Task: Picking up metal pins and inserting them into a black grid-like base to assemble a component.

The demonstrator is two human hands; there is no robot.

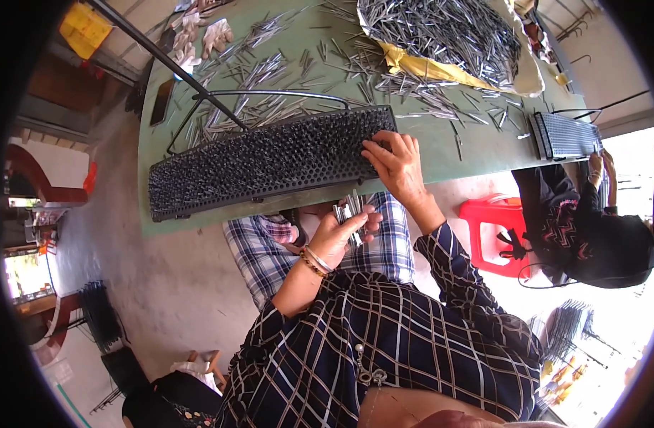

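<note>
My left hand (335, 239) is closed around a bundle of thin silvery metal rods (350, 214), just below the table's near edge. A long black perforated rack (270, 162) lies along that edge, most of its holes filled with upright rods. Over the rack's right end, where bare holes show, my right hand (398, 164) has its fingertips pinched together. Whatever is between those fingertips, if anything, is too small to make out.
Loose rods (259, 78) are strewn over the green table (441, 167). A large heap of rods (441, 39) fills an opened sack at the back. A dark phone (162, 102) lies at the left edge. At right, a co-worker (591, 221) works at another rack (566, 135) beside a red stool (492, 214).
</note>
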